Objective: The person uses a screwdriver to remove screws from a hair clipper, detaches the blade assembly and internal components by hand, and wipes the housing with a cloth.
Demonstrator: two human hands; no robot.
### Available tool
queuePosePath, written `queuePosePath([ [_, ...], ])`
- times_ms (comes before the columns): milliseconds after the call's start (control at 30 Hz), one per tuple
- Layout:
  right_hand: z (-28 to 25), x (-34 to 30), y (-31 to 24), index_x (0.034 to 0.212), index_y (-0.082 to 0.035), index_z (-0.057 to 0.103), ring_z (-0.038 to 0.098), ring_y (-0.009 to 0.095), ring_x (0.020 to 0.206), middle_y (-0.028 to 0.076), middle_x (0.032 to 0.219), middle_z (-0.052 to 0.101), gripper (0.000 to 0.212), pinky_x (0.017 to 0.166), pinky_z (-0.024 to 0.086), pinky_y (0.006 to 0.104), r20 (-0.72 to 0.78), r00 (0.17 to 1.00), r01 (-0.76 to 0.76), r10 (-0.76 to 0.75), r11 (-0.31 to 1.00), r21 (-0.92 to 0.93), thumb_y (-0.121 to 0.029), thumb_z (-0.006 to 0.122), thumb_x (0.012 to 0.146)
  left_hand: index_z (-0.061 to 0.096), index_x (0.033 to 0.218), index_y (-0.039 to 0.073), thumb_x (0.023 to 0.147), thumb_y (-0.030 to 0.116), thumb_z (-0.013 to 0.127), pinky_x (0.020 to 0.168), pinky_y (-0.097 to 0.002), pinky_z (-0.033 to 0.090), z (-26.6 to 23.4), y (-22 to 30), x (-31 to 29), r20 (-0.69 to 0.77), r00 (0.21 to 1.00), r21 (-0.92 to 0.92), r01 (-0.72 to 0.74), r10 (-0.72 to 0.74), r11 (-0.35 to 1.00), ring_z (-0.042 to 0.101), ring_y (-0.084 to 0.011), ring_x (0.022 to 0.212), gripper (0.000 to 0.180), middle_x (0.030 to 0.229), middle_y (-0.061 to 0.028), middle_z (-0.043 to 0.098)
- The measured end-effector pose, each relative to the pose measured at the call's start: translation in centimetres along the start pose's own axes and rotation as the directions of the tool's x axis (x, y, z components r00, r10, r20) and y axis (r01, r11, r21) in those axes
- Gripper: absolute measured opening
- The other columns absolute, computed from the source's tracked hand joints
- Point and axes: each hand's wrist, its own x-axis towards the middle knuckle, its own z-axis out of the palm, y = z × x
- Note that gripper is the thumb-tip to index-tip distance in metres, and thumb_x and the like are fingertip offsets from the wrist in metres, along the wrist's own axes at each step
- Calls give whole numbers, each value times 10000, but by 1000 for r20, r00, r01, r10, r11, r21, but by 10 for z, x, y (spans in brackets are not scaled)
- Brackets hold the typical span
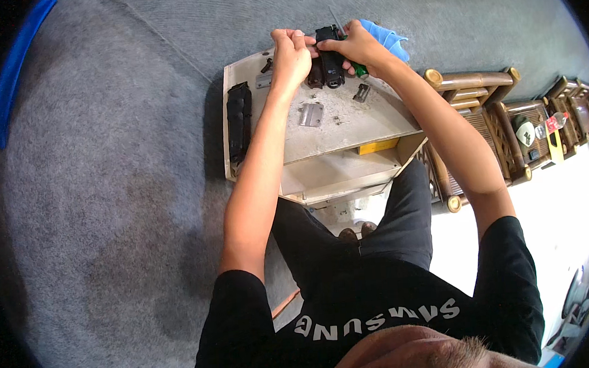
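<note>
Near the far edge of a small white table (365, 127), both my hands are at a long black device part (331, 64). My right hand (359, 48) presses its thumb on the part. A screwdriver (360, 70) with a green handle is tucked in its fingers, its thin shaft pointing away. My left hand (291, 57) is closed in a pinch at the part's left side; whatever lies between its fingertips is too small to make out. A flat grey metal plate (312, 114) and a small dark metal piece (362, 93) lie nearer to me.
A long black unit (239, 122) lies along the table's left edge. A blue cloth (385, 40) is at the far right corner. Inside the open shelf sits a yellow box (377, 146). Bamboo chairs (480, 81) stand to the right, with a bottle (555, 123) on one.
</note>
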Motion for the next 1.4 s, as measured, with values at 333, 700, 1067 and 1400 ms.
queuePosePath([
  [333, -6, 3, 1, 1146, 83, 474, 507, 112, 466, 70, 709, 574, 613, 375, 409, 269, -83, 996, 56, -36, 968, 245, -287, 823, 804, 366, 1176, -7, 1098, 206, 378, 893, -384, 557, 1, 0, 1, -62, 996, -285, -81, 66, 955, 679, -263, 936, 227, 1114, -212, 621],
  [700, -15, -23, -22, 873, -29, 663, 440, 39, 410, -27, 571, 542, 299, 357, 344, 205, 164, 986, -30, -39, 918, 396, -319, 738, 854, 478, 1138, 7, 1069, 191, 493, 868, -367, 552, -21, 26, -41, -55, 993, -459, -119, 106, 880, 661, -221, 938, 197, 1056, -139, 625],
  [1067, 21, -119, -9, 991, -15, 673, 473, 34, 369, 6, 635, 641, 298, 333, 347, 191, 115, 986, 60, -122, 896, 440, -222, 788, 810, 607, 1145, -11, 1011, 109, 609, 735, -299, 543, -26, 3, -122, -188, 947, -407, -316, 260, 857, 626, -134, 814, 180, 914, -77, 662],
  [1400, 29, -115, 8, 1030, -37, 677, 474, 30, 404, -30, 637, 603, 346, 359, 350, 203, 214, 972, 30, -93, 959, 280, -237, 806, 778, 648, 1156, -33, 997, 124, 639, 742, -293, 534, -33, 2, -122, -205, 951, -466, -301, 230, 832, 612, -109, 835, 224, 929, -53, 657],
])
